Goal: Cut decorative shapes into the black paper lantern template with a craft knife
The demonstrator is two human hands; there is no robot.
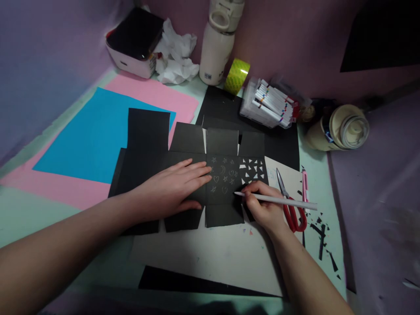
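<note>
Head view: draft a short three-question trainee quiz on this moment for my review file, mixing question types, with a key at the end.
1. What does the right hand hold?
2. True or false: the left hand grips the red-handled scissors.
3. Fill in the blank: just left of the yellow tape roll stands a pale ____.

Key:
1. A white pencil.
2. False; it lies with fingers outstretched on the black card.
3. Bottle.
</note>
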